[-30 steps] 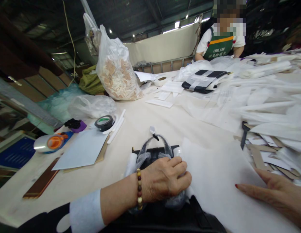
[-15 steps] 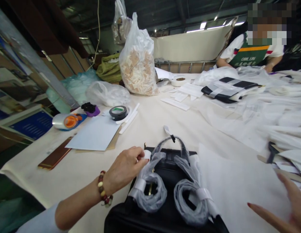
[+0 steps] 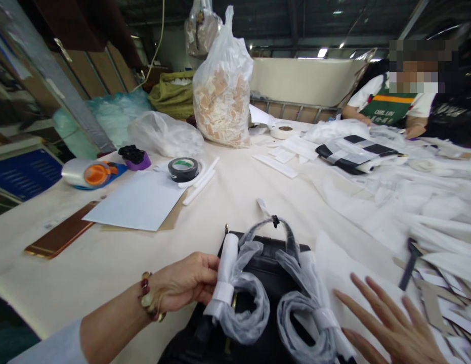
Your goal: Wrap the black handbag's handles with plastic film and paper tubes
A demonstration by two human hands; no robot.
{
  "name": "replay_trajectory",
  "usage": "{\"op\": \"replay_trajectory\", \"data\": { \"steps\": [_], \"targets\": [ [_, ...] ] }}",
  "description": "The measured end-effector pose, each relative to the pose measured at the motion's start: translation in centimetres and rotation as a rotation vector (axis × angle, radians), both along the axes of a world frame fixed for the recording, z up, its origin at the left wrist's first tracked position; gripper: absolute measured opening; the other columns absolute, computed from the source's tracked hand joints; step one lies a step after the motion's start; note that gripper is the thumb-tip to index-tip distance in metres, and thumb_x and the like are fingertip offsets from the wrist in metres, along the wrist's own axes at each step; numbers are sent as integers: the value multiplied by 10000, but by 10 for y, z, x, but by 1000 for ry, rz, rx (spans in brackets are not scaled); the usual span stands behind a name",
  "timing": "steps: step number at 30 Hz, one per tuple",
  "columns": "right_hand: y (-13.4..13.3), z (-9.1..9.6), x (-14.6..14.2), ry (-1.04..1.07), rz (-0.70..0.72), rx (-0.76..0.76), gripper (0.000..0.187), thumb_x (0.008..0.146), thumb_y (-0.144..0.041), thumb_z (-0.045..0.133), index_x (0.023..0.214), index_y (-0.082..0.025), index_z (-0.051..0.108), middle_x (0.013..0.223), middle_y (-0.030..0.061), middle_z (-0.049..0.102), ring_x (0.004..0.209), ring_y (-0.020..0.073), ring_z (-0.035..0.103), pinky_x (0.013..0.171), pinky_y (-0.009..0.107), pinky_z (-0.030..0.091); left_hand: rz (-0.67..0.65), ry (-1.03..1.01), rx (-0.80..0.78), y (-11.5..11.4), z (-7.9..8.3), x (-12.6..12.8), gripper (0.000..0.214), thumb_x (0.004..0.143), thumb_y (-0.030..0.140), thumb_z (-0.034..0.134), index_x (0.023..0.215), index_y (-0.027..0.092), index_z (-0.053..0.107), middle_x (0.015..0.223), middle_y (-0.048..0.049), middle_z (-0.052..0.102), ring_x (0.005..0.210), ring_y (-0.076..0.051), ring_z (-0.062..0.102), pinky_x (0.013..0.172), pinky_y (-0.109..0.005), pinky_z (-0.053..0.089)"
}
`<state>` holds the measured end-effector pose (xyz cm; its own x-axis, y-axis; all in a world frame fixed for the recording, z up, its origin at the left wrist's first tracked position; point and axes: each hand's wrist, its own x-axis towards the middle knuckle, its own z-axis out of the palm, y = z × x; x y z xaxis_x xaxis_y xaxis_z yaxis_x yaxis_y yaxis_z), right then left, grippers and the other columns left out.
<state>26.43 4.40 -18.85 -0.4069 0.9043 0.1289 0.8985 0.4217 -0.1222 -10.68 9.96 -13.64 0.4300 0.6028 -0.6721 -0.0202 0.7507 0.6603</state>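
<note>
A black handbag [image 3: 271, 273] lies in front of me, its top handle [image 3: 292, 235] wrapped in clear plastic. Two coiled straps in plastic rest on it, the left coil [image 3: 260, 311] and the right coil [image 3: 284, 308], each banded with white strips. My left hand [image 3: 189, 283] has its fingers curled against the side of the white wrapping roll [image 3: 229, 250] by the left coil; some fingertips are hidden behind it. My right hand [image 3: 390, 323] is open with fingers spread, over the white sheet [image 3: 334, 253] at the bag's right side.
Black tape [image 3: 183, 170], a pale sheet [image 3: 138, 199], a brown phone-like slab [image 3: 62, 228] and a tape dispenser [image 3: 87, 174] lie left. A bag of scraps [image 3: 222, 101] stands behind. Wrapped black goods [image 3: 358, 151] lie toward a co-worker [image 3: 390, 108]. A dark-handled tool [image 3: 410, 263] lies right.
My left hand has moved down from the top of the white roll to its side. My right hand has come in leftward toward the bag, fingers spread. The view has shifted slightly.
</note>
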Motion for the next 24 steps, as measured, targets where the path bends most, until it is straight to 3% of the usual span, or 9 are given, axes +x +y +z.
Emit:
{"op": "replay_trajectory", "data": {
  "steps": [3, 6, 12, 16, 19, 21, 24],
  "targets": [
    [5, 13, -12, 46, 80, -278, 540, 831, -425, 495, 1347, -294, 405, 1397, 42, 390, 1243, 302, 405, 987, 469, 390, -68, -39, 45, -5, -7, 2, 349, 558, 209, 770, 870, 92, 668, 831, -94, 692, 683, -161, 629, 668, -261, 502],
    [3, 20, -15, 155, 125, -372, 708, 765, -386, 616, 1387, -266, 301, 1450, 8, 280, 1301, 265, 309, 1051, 372, 316, -91, -26, 63, -12, -19, 6, 317, 527, 203, 796, 808, 102, 690, 756, -64, 693, 644, -151, 618, 647, -237, 492],
    [-3, 17, -16, 197, 196, -420, 690, 784, -314, 553, 1402, -266, 251, 1466, -7, 224, 1324, 262, 254, 1069, 407, 261, -61, 16, 63, -19, -35, 8, 286, 539, 251, 805, 758, 101, 697, 673, -48, 681, 614, -132, 595, 575, -183, 456],
    [-7, -12, -10, 38, 227, -327, 647, 830, -230, 481, 1413, -262, 203, 1454, 31, 213, 1306, 273, 250, 1031, 425, 298, -72, 24, 78, -20, -36, 7, 293, 590, 294, 782, 795, 102, 698, 692, -44, 683, 625, -134, 587, 577, -182, 441],
    [-12, -29, -4, 76, 295, -174, 657, 864, -215, 451, 1434, -252, 127, 1455, 38, 211, 1294, 252, 252, 1002, 356, 339, -88, 56, 70, -21, -38, 6, 268, 639, 307, 752, 817, 114, 697, 701, -28, 683, 629, -134, 576, 564, -181, 429],
    [-14, -26, 0, 156, 360, -146, 627, 878, -238, 429, 1441, -242, 153, 1449, 29, 253, 1277, 232, 296, 977, 293, 369, -89, 60, 53, -21, -37, 7, 235, 662, 285, 730, 822, 116, 701, 717, -26, 687, 628, -128, 569, 565, -176, 428],
    [-10, -2, 2, 235, 352, -240, 500, 909, -285, 354, 1406, -296, 305, 1406, -15, 364, 1233, 217, 386, 961, 269, 393, -65, -6, -2, -22, -34, 8, 228, 660, 234, 721, 850, 110, 707, 768, -37, 692, 615, -116, 574, 575, -171, 436]
  ]
}}
